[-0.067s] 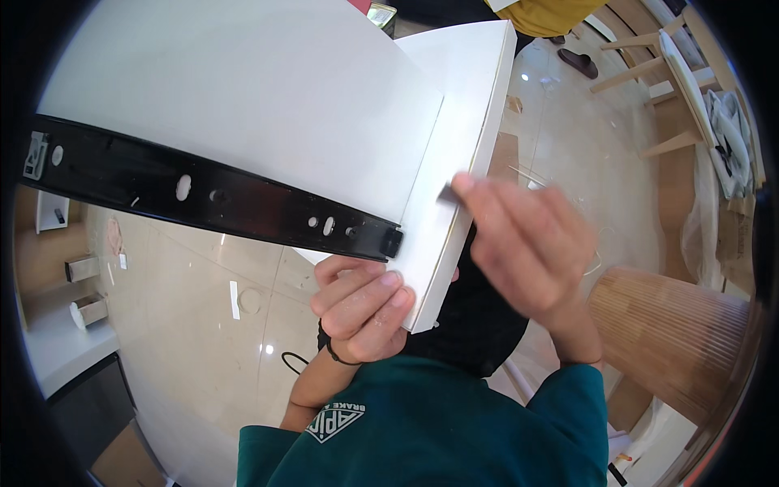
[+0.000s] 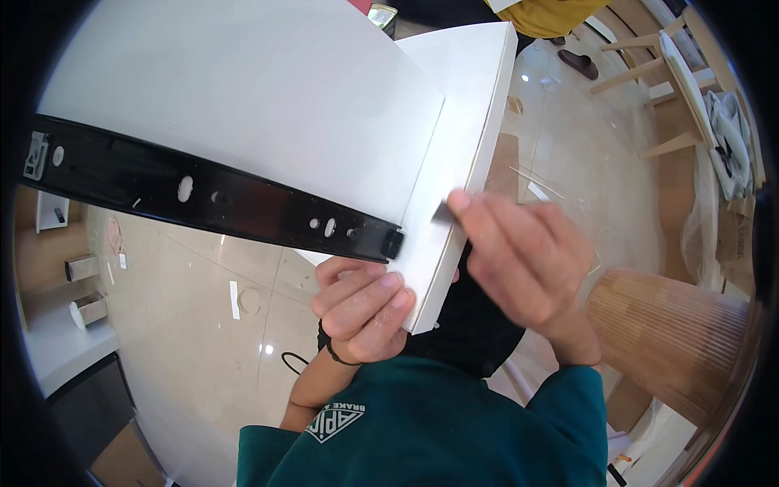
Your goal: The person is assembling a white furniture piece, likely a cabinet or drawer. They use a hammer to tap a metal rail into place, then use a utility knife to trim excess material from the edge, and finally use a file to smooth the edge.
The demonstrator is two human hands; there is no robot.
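Note:
A white drawer [image 2: 268,89] fills the upper left of the view, with a black metal drawer slide [image 2: 260,217] running along its near side. The drawer's white front panel [image 2: 466,105] stands crosswise at its right end. My left hand [image 2: 361,316] grips the near corner of this panel, fingers curled over its face just below the slide's end. Between the fingertips of my right hand [image 2: 527,264] is a small dark flat piece [image 2: 443,213], held against the panel near its long edge. Motion blurs that hand, and whether the piece is a blade or a scraper cannot be made out.
Behind the drawer a person in a yellow top [image 2: 556,16] is partly visible. A ribbed wooden cylinder [image 2: 669,329] stands at the right, below a wooden chair [image 2: 677,89]. Scraps lie on the shiny tiled floor [image 2: 203,325]. White shelving [image 2: 69,349] is at far left.
My right hand has slid slightly nearer to me along the panel's edge with the dark flat piece. My left hand and the drawer look unmoved.

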